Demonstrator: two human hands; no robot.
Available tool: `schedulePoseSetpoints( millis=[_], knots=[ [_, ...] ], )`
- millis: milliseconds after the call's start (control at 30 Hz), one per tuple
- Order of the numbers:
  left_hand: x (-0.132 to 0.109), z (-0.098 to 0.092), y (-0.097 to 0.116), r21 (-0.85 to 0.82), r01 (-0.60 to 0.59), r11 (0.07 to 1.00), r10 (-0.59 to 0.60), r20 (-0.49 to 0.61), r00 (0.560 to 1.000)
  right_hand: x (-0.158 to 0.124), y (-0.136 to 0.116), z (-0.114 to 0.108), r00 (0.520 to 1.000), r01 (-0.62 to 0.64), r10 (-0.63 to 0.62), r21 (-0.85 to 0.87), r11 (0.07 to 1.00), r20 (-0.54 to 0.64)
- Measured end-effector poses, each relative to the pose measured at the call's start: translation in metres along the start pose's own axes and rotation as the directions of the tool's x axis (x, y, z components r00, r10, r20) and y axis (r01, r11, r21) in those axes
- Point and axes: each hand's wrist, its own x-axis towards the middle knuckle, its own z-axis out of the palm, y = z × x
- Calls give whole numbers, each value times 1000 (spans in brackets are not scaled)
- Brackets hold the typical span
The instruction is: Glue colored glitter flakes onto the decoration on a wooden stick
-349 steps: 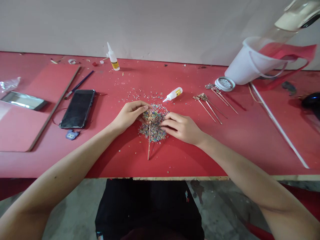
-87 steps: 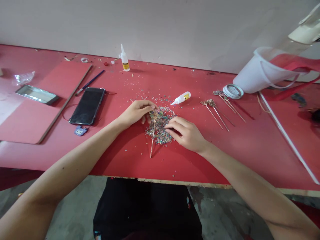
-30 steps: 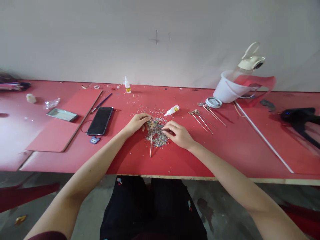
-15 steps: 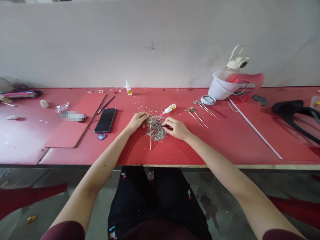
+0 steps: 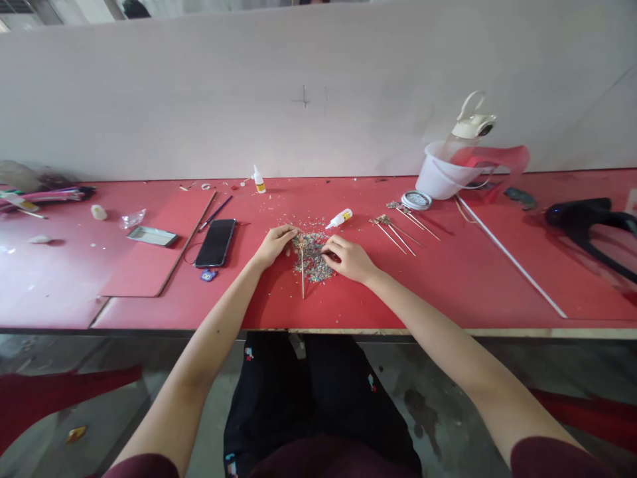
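Observation:
My left hand (image 5: 277,245) is closed, its fingertips pinching the ornate top of a gold-coloured hair stick (image 5: 303,275). The plain shaft points toward the table's front edge. Under and around it spreads a pile of small glittery chips (image 5: 318,267). My right hand (image 5: 352,259) is closed round a thin dark tool (image 5: 329,253), apparently tweezers, its tip low over the chips; most of it is hidden by the fingers. Just beyond lies a small white glue bottle (image 5: 340,218) on its side. To the right rest several similar hair sticks (image 5: 393,234) with decorated heads.
A phone (image 5: 215,243), a blue pen-like stick (image 5: 215,212) and a small tray (image 5: 152,236) lie on the left. Another glue bottle (image 5: 259,180) stands at the back. Right are a round tin (image 5: 417,200), a white bucket (image 5: 438,176) holding a bottle, and a black curved object (image 5: 587,219).
The view has tilted and shifted slightly, so everything appears a little further right. Both hands keep nearly the same places at the hair stick and the chips.

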Motion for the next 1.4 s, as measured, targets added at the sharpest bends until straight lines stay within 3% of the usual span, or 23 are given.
schedulePoseSetpoints(
  millis=[167, 400, 633, 833, 1067, 1400],
  knots=[
    [0, -1, 0, 22, -8, 1000, 7, 33, 999, -1, 5, -4, 997, -53, 55, 52, 997, -50],
    [-1, 0, 1, 28, 4, 1000, -5, 33, 999, 4, 0, 1, 999, 3, -5, 42, 999, 42],
    [0, 0, 3, 41, 5, 999, -6, 37, 999, 0, 5, -5, 998, -48, 51, 83, 995, -31],
    [0, 1, 5, 60, 19, 998, -21, 31, 999, 0, 5, -6, 999, -39, 38, 76, 996, 24],
    [0, 0, 2, 67, -4, 998, 1, 43, 999, -4, 8, -12, 997, -66, 69, 138, 988, -20],
    [3, -1, -1, 54, 12, 998, -16, 74, 997, -3, 11, -14, 996, -68, 61, 113, 991, 68]
  ],
)
